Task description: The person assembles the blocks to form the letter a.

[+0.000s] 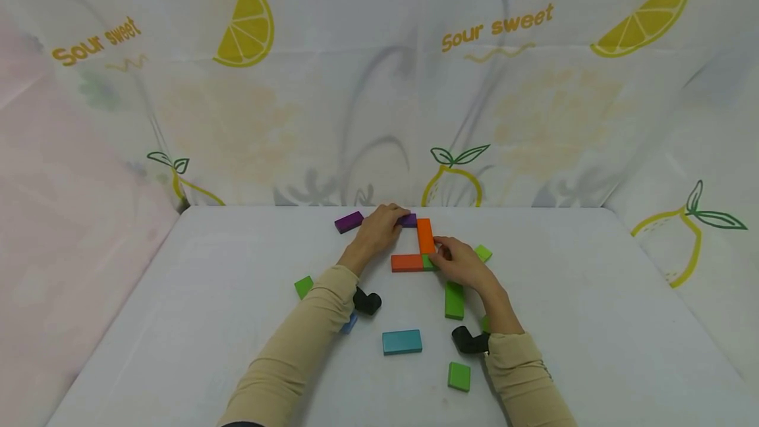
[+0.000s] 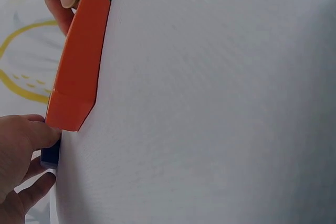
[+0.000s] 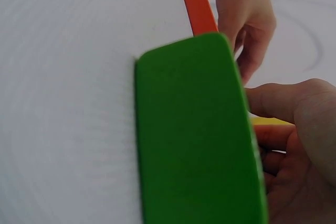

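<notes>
My left hand is at the table's back edge, pinching a dark purple block between thumb and fingers. That block's right end meets the top of an upright-lying orange block. At the orange block's lower end is a green block, with a red-orange block to its left. My right hand holds the green block's right end with the thumb, its index finger near the orange block's side; the hand hides part of it. A larger green block blocks the fingertips in the right wrist view.
A magenta-purple block lies left of the left hand. Nearer me are a teal block, a green block, a long green block and a partly covered blue block. Lime and green blocks lie at the sides.
</notes>
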`<state>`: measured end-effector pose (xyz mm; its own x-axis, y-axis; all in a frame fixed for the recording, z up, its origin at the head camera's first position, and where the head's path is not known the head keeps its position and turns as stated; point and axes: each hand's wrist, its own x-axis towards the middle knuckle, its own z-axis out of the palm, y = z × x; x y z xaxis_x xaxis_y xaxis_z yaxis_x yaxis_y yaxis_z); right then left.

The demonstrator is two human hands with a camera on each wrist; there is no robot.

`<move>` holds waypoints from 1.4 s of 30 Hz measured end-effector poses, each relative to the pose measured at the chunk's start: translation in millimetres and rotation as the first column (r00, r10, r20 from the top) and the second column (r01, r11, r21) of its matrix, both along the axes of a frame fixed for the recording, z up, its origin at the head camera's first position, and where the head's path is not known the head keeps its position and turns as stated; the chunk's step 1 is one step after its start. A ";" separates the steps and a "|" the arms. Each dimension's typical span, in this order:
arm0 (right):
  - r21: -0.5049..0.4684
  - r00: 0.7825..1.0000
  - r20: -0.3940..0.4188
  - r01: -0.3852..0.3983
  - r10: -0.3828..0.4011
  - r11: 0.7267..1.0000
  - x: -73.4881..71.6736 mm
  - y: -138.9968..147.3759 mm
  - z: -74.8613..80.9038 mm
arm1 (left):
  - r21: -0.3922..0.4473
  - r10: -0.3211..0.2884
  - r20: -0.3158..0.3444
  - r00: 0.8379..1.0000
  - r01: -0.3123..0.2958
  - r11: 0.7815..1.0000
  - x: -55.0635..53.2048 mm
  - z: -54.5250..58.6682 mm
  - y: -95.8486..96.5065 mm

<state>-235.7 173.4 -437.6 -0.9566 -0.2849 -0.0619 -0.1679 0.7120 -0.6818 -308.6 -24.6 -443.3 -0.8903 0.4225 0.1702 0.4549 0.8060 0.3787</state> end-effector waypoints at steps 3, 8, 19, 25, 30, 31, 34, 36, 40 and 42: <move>0.007 1.000 0.000 -0.001 0.001 1.000 -0.1 -0.6 0.0 | -0.003 0.008 0.008 1.000 -0.008 1.000 -0.2 -1.6 -0.4; 0.018 1.000 0.004 0.002 -0.002 1.000 0.6 -1.6 2.1 | 0.030 0.028 0.010 1.000 -0.028 0.999 0.2 -1.2 -1.8; 0.022 1.000 0.001 0.001 -0.001 1.000 -1.3 -1.0 3.6 | 0.354 0.110 -0.011 0.994 -0.099 0.930 8.9 9.2 -37.4; 0.021 1.000 0.004 -0.001 0.001 1.000 -1.8 -1.3 3.4 | 0.476 0.177 -0.012 0.984 -0.150 0.866 16.8 11.4 -60.3; 0.034 1.000 0.001 -0.008 0.008 0.999 -2.5 -0.9 2.0 | 0.552 0.237 0.021 0.971 -0.208 0.807 26.2 10.9 -71.4; 0.031 1.000 0.003 -0.005 0.005 0.999 -2.5 -1.0 2.0 | 0.562 0.246 0.026 0.969 -0.218 0.798 27.4 10.0 -72.6; 0.019 1.000 0.007 0.002 -0.002 1.000 -1.7 -0.8 2.5 | 0.565 0.262 0.042 0.964 -0.239 0.790 29.2 6.1 -74.9; 0.004 1.000 0.013 0.010 -0.010 1.000 -0.9 -0.9 2.9 | 0.555 0.268 0.046 0.962 -0.248 0.794 28.5 2.6 -75.9; 0.000 1.000 0.024 0.012 -0.012 1.000 1.0 -0.5 2.5 | 0.536 0.287 0.042 0.957 -0.264 0.802 26.7 -4.9 -80.0; -0.004 1.000 0.022 0.016 -0.016 1.000 1.7 -0.7 2.4 | 0.522 0.292 0.026 0.956 -0.262 0.812 25.6 -8.4 -82.8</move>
